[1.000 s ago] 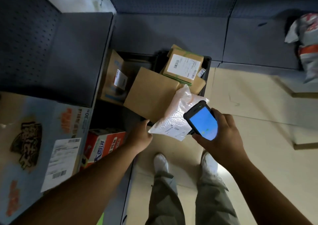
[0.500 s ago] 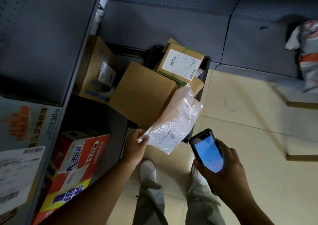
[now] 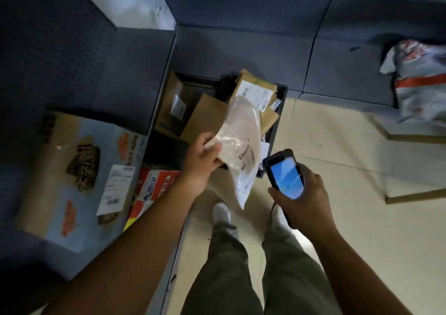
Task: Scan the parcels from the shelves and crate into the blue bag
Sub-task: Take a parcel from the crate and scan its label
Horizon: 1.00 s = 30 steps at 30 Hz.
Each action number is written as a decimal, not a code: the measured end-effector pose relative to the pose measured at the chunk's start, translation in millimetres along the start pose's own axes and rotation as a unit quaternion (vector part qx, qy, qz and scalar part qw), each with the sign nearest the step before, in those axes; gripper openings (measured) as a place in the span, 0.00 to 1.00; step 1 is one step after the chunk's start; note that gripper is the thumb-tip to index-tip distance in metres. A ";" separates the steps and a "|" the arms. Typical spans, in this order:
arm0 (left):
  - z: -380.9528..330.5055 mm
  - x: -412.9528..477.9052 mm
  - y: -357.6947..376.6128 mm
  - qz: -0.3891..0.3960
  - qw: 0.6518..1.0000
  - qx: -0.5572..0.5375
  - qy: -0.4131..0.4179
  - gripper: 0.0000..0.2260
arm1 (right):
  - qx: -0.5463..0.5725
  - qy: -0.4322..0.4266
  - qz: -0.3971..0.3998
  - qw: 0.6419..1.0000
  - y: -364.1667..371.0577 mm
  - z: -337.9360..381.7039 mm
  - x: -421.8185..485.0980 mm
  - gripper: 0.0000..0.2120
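Carton (image 3: 72, 170): lying on the left shelf, brown and pale blue with orange print; its white shipping slip (image 3: 115, 191) carries barcodes, the text too blurred to read.
Red box (image 3: 154, 189): on the lower shelf beneath the carton, with blue characters on white, not legible here.
Left hand (image 3: 202, 158): fingers and thumb curled round the upper edge of the parcel, which it holds above the near end of the crate.
Parcel (image 3: 239, 150): a translucent plastic mailer with pale contents, hanging limp from the grip, its lower corner drooping toward the floor. It looks light and soft, the film likely slippery. A pinch at the edge clear of the label seems the safest hold, leaving the barcode flat and uncovered.
Parcel label: a barcode and a few printed lines face the camera; none can be read.
Crate (image 3: 277, 126): dark, on the floor against the shelving, stacked with cardboard boxes; the top box (image 3: 255, 92) bears a white label with barcodes, print unreadable.
Scanner (image 3: 284, 174): a dark handheld, screen lit blue, just right of the parcel and apart from it.
Right hand (image 3: 304, 199): wrapped round the scanner's body.
Sack (image 3: 420, 80): grey with an orange band, on the far right shelf.
Blue bag: not in view.
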<state>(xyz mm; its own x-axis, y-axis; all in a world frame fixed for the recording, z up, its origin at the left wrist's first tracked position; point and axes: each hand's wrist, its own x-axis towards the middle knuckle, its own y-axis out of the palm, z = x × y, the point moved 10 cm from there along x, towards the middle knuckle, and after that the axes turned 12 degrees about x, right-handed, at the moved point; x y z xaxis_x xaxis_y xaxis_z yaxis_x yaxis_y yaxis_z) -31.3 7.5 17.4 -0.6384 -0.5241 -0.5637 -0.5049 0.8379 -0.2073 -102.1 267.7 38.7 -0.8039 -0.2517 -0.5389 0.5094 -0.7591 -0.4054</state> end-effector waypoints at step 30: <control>-78.2 -196.3 -94.7 -0.136 0.972 -0.174 0.082 0.07 | -0.102 -0.197 0.243 0.944 -19.7 133.8 -134.6 0.24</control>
<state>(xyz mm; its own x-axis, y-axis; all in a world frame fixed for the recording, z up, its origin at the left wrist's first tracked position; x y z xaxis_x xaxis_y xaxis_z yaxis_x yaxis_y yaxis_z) 96.5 19.1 210.2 -0.5238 -0.7595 -0.3859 -0.8153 0.5782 -0.0314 -45.0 236.2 218.0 -0.4921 -0.7750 -0.3964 0.8633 -0.3761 -0.3365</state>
